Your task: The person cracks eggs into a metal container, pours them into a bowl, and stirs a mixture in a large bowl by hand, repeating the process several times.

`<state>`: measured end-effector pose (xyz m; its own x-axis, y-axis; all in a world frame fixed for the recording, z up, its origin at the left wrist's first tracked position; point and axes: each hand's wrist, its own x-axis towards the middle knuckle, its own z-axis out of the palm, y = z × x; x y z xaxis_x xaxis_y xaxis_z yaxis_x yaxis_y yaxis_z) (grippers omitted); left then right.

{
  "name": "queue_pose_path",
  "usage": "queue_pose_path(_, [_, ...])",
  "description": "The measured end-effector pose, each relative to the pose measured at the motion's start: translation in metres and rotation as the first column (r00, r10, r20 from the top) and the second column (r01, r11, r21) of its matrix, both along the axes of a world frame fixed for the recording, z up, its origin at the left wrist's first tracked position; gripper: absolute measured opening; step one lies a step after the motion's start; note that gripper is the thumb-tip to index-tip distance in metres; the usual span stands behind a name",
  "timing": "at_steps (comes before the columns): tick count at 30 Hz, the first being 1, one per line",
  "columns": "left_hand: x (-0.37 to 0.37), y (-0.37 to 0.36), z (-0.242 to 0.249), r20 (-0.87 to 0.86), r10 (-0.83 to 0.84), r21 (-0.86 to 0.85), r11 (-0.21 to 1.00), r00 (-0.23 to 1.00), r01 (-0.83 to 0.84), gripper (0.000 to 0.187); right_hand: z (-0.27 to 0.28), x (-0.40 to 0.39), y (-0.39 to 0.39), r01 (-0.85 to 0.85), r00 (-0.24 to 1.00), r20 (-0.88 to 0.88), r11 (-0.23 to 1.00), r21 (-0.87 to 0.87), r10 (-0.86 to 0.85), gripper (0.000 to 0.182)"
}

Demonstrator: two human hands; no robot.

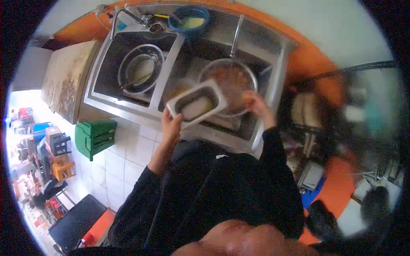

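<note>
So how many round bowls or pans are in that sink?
3: a metal bowl in the left basin, a long-handled pan in the right basin, and a blue bowl on the back ledge. Others may be hidden.

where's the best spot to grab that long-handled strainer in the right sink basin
Probably the long handle of the strainer, coming from the back of the sink. It sticks out clear beyond the bowl, while the steel tray in the left hand covers the near rim and the right hand holds the right edge.

No legible text, label, brand, number or sign anywhere in view.
</note>
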<state>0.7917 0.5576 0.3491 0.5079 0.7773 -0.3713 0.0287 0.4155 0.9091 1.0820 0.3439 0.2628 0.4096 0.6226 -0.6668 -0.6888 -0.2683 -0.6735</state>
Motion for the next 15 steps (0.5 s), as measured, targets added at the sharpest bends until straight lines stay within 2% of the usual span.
queue_pose_path(2, [0.009, -0.005, -0.003, 0.015, -0.086, -0.113, 0.990, 0.996, 0.087, 0.047, 0.059, -0.015, -0.002, 0.021, 0.970, 0.236, 0.992, 0.125, -0.051, 0.032])
queue_pose_path(3, [0.012, -0.005, -0.004, -0.017, -0.182, -0.081, 0.980, 0.983, 0.180, 0.050, 0.086, -0.025, -0.003, 0.069, 0.941, 0.318, 0.985, 0.155, -0.116, 0.031])
queue_pose_path(4, [0.016, -0.008, 0.001, 0.001, -0.184, -0.087, 0.979, 0.983, 0.184, 0.050, 0.115, -0.039, -0.004, 0.069, 0.935, 0.334, 0.987, 0.147, -0.115, 0.031])
queue_pose_path(5, [0.022, -0.013, 0.010, 0.035, -0.211, -0.039, 0.976, 0.977, 0.213, 0.051, 0.143, -0.053, -0.003, 0.095, 0.840, 0.529, 0.992, 0.083, -0.124, 0.030])
queue_pose_path(6, [0.026, -0.016, 0.015, 0.068, -0.239, 0.010, 0.971, 0.969, 0.239, 0.051, 0.158, -0.063, -0.001, 0.133, 0.706, 0.699, 0.991, 0.024, -0.112, 0.028])
queue_pose_path(7, [0.029, -0.018, -0.002, 0.141, -0.223, 0.051, 0.975, 0.965, 0.218, 0.050, 0.151, -0.069, 0.000, 0.187, 0.499, 0.854, 0.981, 0.056, -0.144, 0.026])
queue_pose_path(8, [0.032, -0.020, 0.006, 0.153, -0.228, 0.046, 0.974, 0.962, 0.223, 0.050, 0.152, -0.081, 0.006, 0.192, 0.489, 0.861, 0.980, 0.050, -0.140, 0.026])
queue_pose_path(9, [0.034, -0.021, 0.015, 0.178, -0.260, -0.099, 0.955, 0.949, 0.280, 0.049, 0.152, -0.095, 0.012, 0.102, 0.265, 0.964, 0.993, -0.055, 0.026, 0.025])
queue_pose_path(10, [0.035, -0.022, 0.021, 0.207, -0.289, -0.240, 0.911, 0.935, 0.335, 0.048, 0.153, -0.103, 0.014, 0.041, 0.013, 0.983, 0.982, -0.182, 0.182, 0.025])
queue_pose_path(11, [0.035, -0.021, 0.016, 0.216, -0.292, -0.241, 0.909, 0.931, 0.341, 0.048, 0.151, -0.105, 0.011, 0.047, 0.005, 0.983, 0.981, -0.186, 0.186, 0.025])
queue_pose_path(13, [0.037, -0.019, 0.001, 0.188, -0.317, -0.075, 0.939, 0.930, 0.335, 0.045, 0.151, -0.105, 0.010, 0.004, 0.098, 0.966, 0.971, -0.240, 0.238, 0.027])
queue_pose_path(15, [0.039, -0.015, -0.009, 0.170, -0.346, -0.037, 0.934, 0.923, 0.357, 0.045, 0.161, -0.101, 0.009, 0.010, 0.080, 0.974, 0.977, -0.214, 0.213, 0.027])
